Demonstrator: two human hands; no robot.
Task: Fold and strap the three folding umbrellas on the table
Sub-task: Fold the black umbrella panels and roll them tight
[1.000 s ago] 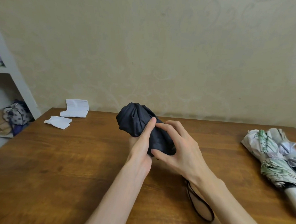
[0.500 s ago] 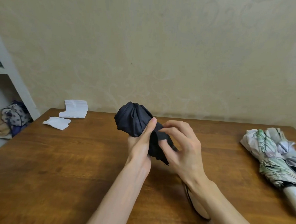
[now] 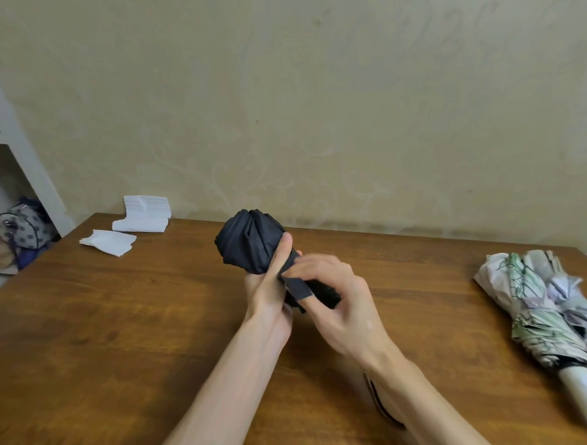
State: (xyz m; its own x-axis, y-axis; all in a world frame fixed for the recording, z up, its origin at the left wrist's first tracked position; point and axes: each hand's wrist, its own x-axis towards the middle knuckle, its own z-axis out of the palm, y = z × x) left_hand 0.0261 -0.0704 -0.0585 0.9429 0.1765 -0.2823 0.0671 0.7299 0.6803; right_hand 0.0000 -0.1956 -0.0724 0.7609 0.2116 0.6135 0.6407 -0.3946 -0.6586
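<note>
A black folding umbrella [image 3: 248, 242], rolled into a bundle, is held above the middle of the wooden table [image 3: 110, 314]. My left hand [image 3: 270, 289] wraps around its body from below, thumb pressed up along the fabric. My right hand [image 3: 342, 310] pinches the umbrella's black strap [image 3: 297, 287] between thumb and fingers over the bundle. A black wrist loop [image 3: 383, 404] hangs below my right forearm. Two loosely gathered umbrellas lie at the right: a green-leaf patterned one [image 3: 532, 309] with a white handle, and a pale grey one [image 3: 583, 305] beside it.
Two small stacks of white paper [image 3: 144, 214] [image 3: 109, 241] lie at the table's far left corner. A white shelf [image 3: 23, 153] stands left of the table, with a spotted bag [image 3: 25, 223] in it. A beige wall runs behind.
My right hand has pulled the strap out from the bundle and drawn it across the fabric. The left hand keeps its hold and the umbrella has barely moved.
</note>
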